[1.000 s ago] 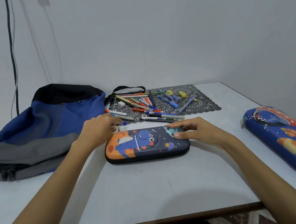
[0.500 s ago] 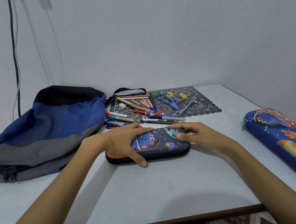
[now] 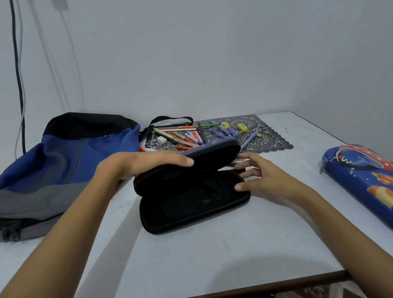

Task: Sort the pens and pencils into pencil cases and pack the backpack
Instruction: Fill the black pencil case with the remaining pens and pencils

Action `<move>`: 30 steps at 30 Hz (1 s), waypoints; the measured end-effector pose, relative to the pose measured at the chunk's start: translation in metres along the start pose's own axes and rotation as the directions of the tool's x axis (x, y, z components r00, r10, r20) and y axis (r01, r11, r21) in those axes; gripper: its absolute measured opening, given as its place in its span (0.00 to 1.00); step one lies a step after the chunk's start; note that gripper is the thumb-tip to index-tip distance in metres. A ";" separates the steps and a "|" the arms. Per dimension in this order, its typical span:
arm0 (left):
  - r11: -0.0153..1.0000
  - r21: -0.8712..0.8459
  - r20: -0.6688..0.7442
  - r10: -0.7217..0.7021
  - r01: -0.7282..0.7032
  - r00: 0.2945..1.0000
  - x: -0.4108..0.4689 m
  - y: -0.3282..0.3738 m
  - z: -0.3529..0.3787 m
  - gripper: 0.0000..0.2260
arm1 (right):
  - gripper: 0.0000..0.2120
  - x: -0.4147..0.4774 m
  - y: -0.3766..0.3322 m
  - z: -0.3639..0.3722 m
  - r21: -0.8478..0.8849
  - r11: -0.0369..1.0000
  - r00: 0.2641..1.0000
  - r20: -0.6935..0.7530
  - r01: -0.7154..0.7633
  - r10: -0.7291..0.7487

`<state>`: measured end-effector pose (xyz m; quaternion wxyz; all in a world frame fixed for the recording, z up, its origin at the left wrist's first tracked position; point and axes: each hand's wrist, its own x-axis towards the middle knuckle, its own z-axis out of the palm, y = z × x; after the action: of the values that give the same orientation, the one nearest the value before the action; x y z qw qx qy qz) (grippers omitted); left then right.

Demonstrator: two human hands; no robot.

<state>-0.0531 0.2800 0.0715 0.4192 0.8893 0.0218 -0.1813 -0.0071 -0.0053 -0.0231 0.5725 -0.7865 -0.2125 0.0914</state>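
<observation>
- The step in hand is opening the small pencil case, which lies in the middle of the bench, near its front edge.
- The left hand holds the lid from above, thumb along its near rim and the fingers over the outer shell (those fingers are mostly hidden behind it). The lid stands raised about halfway.
- The right hand is spread and relaxed at the case's right end. Its thumb touches the rim of the lower half, and it grips nothing.
- The black interior looks empty, so by my reading no sorting has begun.
- The pens and pencils lie in a loose heap on the dark lace mat just behind the case, with a few erasers and a sharpener among them.
- The larger blue pencil case lies closed at the bench's right edge, and the backpack slumps on the left, untouched.
- The next move probably calls for laying the lid fully back so that it stays open unaided. The right hand could then reach over the case to the heap and pick out one kind of item.
</observation>
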 end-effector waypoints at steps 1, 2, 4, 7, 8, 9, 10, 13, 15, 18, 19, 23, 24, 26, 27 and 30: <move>0.998 -0.069 -0.036 -0.015 0.013 0.999 -0.003 0.001 -0.002 0.20 | 0.27 0.001 0.001 0.001 -0.010 1.000 0.999 -0.039 0.002 -0.002; 0.995 -0.101 -0.051 -0.032 0.027 0.998 -0.003 0.000 -0.005 0.19 | 0.22 0.003 0.003 0.002 -0.024 1.000 0.997 -0.077 0.003 -0.004; 0.991 -0.127 -0.050 -0.051 0.044 0.997 -0.003 0.000 -0.010 0.18 | 0.14 0.005 0.005 0.005 -0.064 0.998 0.988 -0.152 -0.001 -0.009; 0.975 -0.211 -0.010 -0.065 0.062 0.998 -0.004 -0.005 -0.016 0.19 | 0.09 0.008 0.008 0.014 -0.180 0.983 0.966 -0.249 0.021 -0.066; 0.972 -0.227 -0.006 -0.067 0.064 0.998 -0.003 -0.011 -0.017 0.19 | 0.09 0.009 0.008 0.017 -0.232 0.972 0.959 -0.266 0.033 -0.096; 0.969 -0.240 0.003 -0.059 0.058 0.998 -0.003 -0.015 -0.018 0.19 | 0.10 0.010 0.009 0.019 -0.279 0.959 0.954 -0.273 0.045 -0.124; 0.968 -0.245 0.002 -0.056 0.055 0.998 -0.002 -0.021 -0.019 0.18 | 0.10 0.012 0.009 0.021 -0.316 0.947 0.952 -0.269 0.055 -0.146; 0.979 -0.198 0.028 -0.051 0.056 0.998 0.001 -0.042 -0.022 0.13 | 0.11 0.017 0.011 0.022 -0.410 0.908 0.953 -0.230 0.088 -0.196; 0.993 -0.081 0.091 -0.076 0.083 0.993 0.002 -0.055 -0.023 0.16 | 0.09 0.022 0.011 0.022 -0.440 0.894 0.956 -0.217 0.086 -0.198; 0.983 0.126 0.164 -0.155 0.135 0.974 0.003 -0.070 -0.021 0.20 | 0.07 0.031 0.008 0.021 -0.497 0.865 0.963 -0.196 0.063 -0.183; 0.977 0.167 0.191 -0.168 0.137 0.967 0.002 -0.072 -0.020 0.20 | 0.07 0.035 0.006 0.020 -0.523 0.850 0.967 -0.180 0.060 -0.179; 0.952 0.282 0.232 -0.190 0.121 0.954 0.001 -0.074 -0.016 0.32 | 0.07 0.049 0.002 0.016 -0.518 0.853 0.980 -0.133 0.060 -0.150; 0.941 0.316 0.231 -0.197 0.118 0.953 0.001 -0.071 -0.016 0.30 | 0.07 0.052 0.001 0.015 -0.505 0.861 0.982 -0.122 0.066 -0.146; 0.915 0.386 0.216 -0.212 0.116 0.953 0.003 -0.065 -0.016 0.27 | 0.06 0.055 -0.001 0.012 -0.485 0.872 0.989 -0.080 0.069 -0.122; 0.910 0.396 0.204 -0.213 0.119 0.955 0.003 -0.061 -0.016 0.29 | 0.06 0.056 -0.001 0.010 -0.473 0.878 0.993 -0.059 0.066 -0.107; 0.961 0.237 0.078 -0.167 0.144 0.983 0.008 -0.056 -0.011 0.30 | 0.08 0.062 -0.002 0.003 -0.421 0.906 0.993 -0.074 0.051 -0.091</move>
<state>-0.0532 0.3244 0.0339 0.2981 0.9176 0.0497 -0.2582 0.0468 0.0252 -0.0165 0.4029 -0.8860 -0.2290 -0.0134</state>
